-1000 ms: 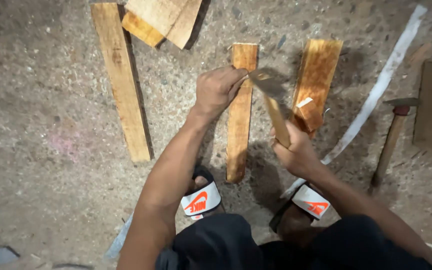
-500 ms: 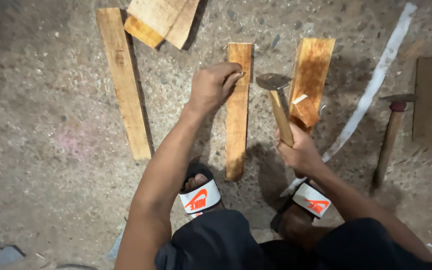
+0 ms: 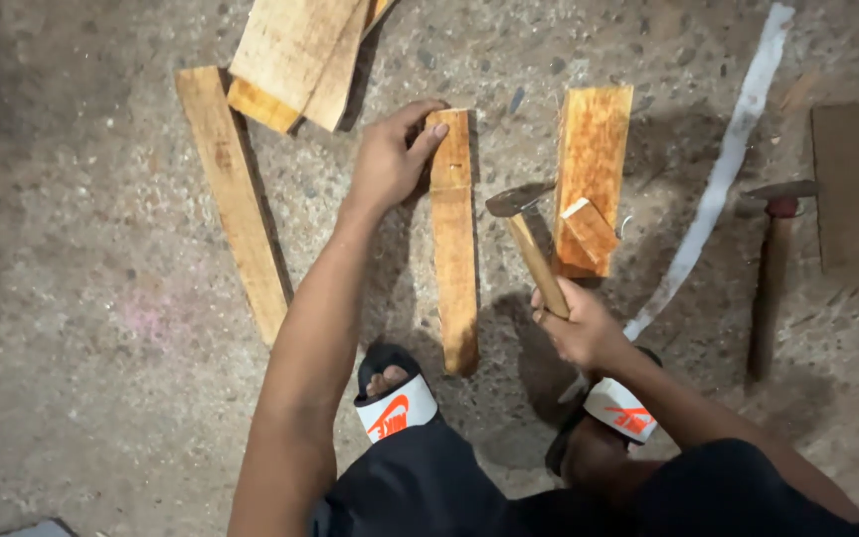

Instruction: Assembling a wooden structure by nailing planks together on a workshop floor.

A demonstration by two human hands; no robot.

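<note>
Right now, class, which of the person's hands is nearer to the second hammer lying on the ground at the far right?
Right. The right hand grips another hammer a short way left of the second hammer; the left hand rests on the middle plank, much farther left.

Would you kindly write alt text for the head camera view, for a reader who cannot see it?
Seen from above, a crouching person's left hand steadies the top of a narrow wooden plank on a concrete floor, while the right hand grips a wooden-handled hammer raised beside it. More planks lie around, and a second hammer rests at the right.
</note>
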